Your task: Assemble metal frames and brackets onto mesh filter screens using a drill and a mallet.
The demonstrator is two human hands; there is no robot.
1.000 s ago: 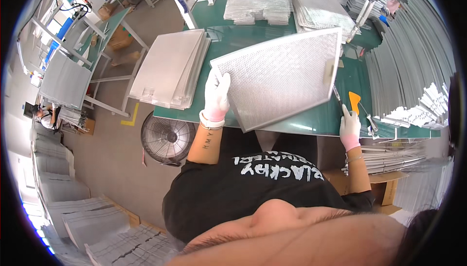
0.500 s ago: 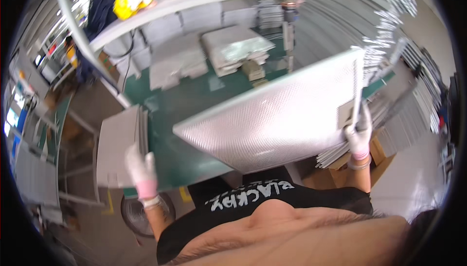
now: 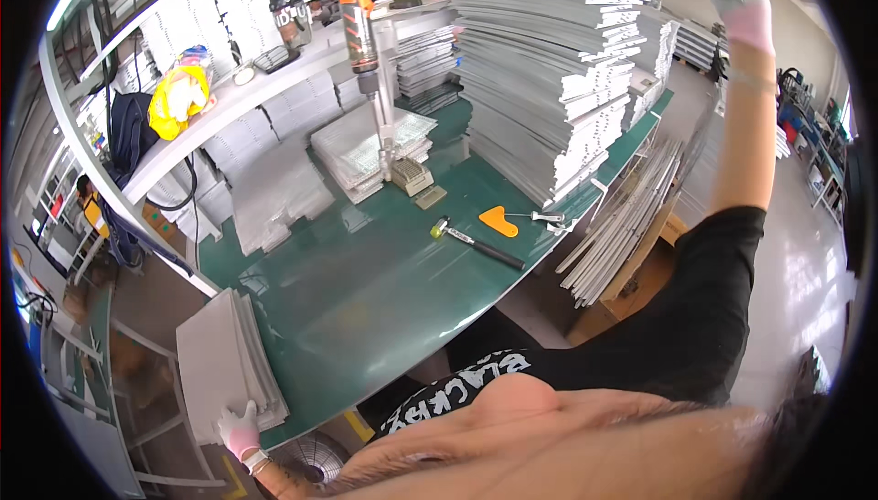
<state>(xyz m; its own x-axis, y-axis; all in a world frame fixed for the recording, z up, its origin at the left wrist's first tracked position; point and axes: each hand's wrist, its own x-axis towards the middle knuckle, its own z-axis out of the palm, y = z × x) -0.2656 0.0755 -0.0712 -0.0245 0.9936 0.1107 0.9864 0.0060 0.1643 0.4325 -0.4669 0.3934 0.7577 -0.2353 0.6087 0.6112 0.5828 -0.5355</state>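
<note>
My left hand (image 3: 240,429), in a white glove with a pink cuff, rests at the near corner of a stack of pale flat sheets (image 3: 215,354) at the table's left end. Its fingers are apart and lie against the sheets. My right arm stretches up to the far right, with my right hand (image 3: 745,6) at the picture's upper edge beyond a tall stack of white-edged panels (image 3: 540,70). The right fingers are partly cut off, and I cannot make out whether they hold anything. A hammer (image 3: 476,244) with a black grip lies on the green table (image 3: 338,317).
Near the hammer are a yellow scraper (image 3: 498,220) and a screwdriver (image 3: 549,216). An orange power driver (image 3: 352,6) hangs above wrapped white sheets (image 3: 366,148) and a small beige box (image 3: 412,178). Metal strips (image 3: 622,225) stand in a cardboard box (image 3: 640,290) beside the table.
The large textured panel that my right hand held over the table is out of sight there. My right hand has swung up and away; my left hand has come down onto the left stack.
</note>
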